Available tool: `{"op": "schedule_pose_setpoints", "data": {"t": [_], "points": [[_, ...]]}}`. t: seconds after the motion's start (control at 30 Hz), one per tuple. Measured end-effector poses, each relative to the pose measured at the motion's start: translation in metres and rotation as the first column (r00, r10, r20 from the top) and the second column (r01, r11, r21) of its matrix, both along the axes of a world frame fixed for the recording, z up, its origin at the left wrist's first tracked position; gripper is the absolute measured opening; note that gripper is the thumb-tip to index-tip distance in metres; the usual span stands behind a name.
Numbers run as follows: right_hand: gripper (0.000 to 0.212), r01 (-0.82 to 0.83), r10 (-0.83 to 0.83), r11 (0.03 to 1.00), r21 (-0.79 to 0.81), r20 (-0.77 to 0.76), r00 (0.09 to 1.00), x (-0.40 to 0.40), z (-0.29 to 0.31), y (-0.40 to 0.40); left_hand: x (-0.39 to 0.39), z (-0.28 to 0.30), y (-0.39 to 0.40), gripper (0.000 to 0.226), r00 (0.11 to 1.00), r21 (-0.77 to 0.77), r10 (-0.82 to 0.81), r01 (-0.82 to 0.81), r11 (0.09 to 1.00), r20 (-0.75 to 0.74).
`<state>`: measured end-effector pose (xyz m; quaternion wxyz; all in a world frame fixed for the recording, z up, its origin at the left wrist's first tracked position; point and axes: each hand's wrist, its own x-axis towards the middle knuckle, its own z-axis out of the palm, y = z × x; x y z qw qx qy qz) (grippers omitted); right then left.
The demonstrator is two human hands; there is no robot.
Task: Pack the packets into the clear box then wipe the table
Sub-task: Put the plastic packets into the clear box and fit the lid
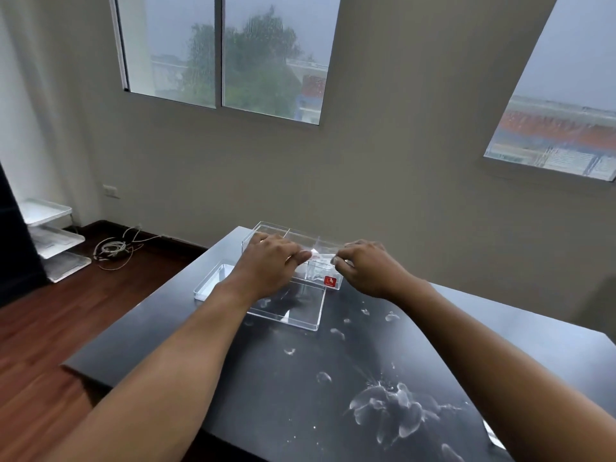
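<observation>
A clear box (266,228) with inner dividers and a red label stands near the far end of the dark table (186,335). Both hands are over its front part. My left hand (266,265) and my right hand (363,265) each pinch one end of a small clear packet (320,254) held just above the box's front right compartment. A clear lid (293,315) lies flat on the table in front of the box. The box's contents are mostly hidden by my hands.
A second clear lid or tray (213,278) lies left of the box. Spilled liquid (390,408) with scattered drops covers the near right of the table. A pale object (493,435) pokes out near my right forearm. White trays (50,235) and coiled cable (113,250) sit on the wooden floor at left.
</observation>
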<state>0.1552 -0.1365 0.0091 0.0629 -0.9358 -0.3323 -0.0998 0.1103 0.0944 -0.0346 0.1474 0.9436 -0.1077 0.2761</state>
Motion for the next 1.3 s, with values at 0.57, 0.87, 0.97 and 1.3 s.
{"op": "schedule_pose_setpoints", "data": {"t": [0.57, 0.87, 0.97, 1.3], "points": [[0.044, 0.006, -0.019, 0.990, -0.143, -0.085, 0.996, -0.010, -0.005, 0.006, -0.014, 0.008, -0.005, 0.027, 0.996, 0.010, -0.006, 0.005, 1.000, 0.086], [0.042, -0.008, -0.003, 0.990, -0.138, -0.080, 0.997, -0.016, -0.001, 0.003, -0.018, 0.007, -0.012, 0.042, 0.999, 0.026, 0.042, -0.043, 0.999, 0.032], [0.040, -0.008, 0.002, 0.995, -0.095, -0.065, 0.998, -0.025, 0.011, -0.006, -0.024, 0.009, -0.016, 0.036, 0.996, -0.020, 0.030, -0.028, 0.999, 0.084], [0.036, 0.080, -0.085, 0.996, -0.050, -0.105, 0.991, -0.078, 0.059, -0.111, -0.056, 0.027, -0.068, 0.021, 0.958, 0.032, -0.241, 0.239, 0.971, 0.155]]}}
